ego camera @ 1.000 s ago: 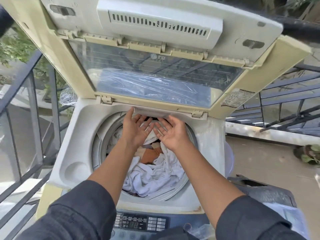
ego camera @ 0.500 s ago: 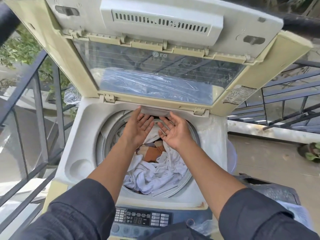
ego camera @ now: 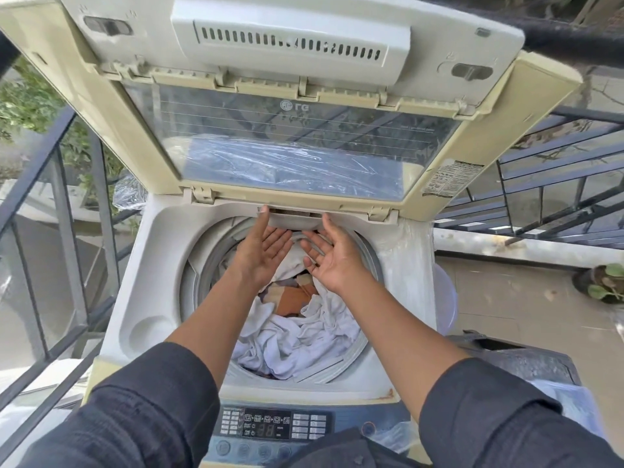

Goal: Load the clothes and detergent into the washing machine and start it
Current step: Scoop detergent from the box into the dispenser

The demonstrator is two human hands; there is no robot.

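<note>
A cream and white top-loading washing machine [ego camera: 135, 285] is seen from above with its folding lid [ego camera: 297, 106] raised upright. Through the lid's clear window a round logo and letters are read in mirror image, appearing as "LG". A small printed sticker [ego camera: 450, 177] is fixed on the lid's right frame; its text is too small to be read. A slatted vent panel [ego camera: 290, 42] is set in the upper part of the lid.

Inside the round drum [ego camera: 199, 282] a heap of crumpled white clothes [ego camera: 290, 346] is held, with orange-brown and tan garments [ego camera: 287, 298] lying on top towards the back.

Both forearms, bare below rolled dark grey sleeves [ego camera: 148, 407], are stretched over the drum. The left hand [ego camera: 260, 244] is held with straight fingers, its fingertips touching the left end of a pale detergent drawer [ego camera: 293, 221] set in the rear rim just under the lid hinge. The right hand [ego camera: 334, 255] is turned palm up, fingers relaxed and spread, its fingertips at the drawer's right end. The grip of each hand is wide; nothing is clasped.

At the near edge a dark blue control panel [ego camera: 273, 430] is shown, with a digital display reading "38" and rows of small buttons whose labels cannot be read. Dark metal railings [ego camera: 57, 184] stand on the left, and a potted plant [ego camera: 604, 282] sits on the tiled floor at the right.
</note>
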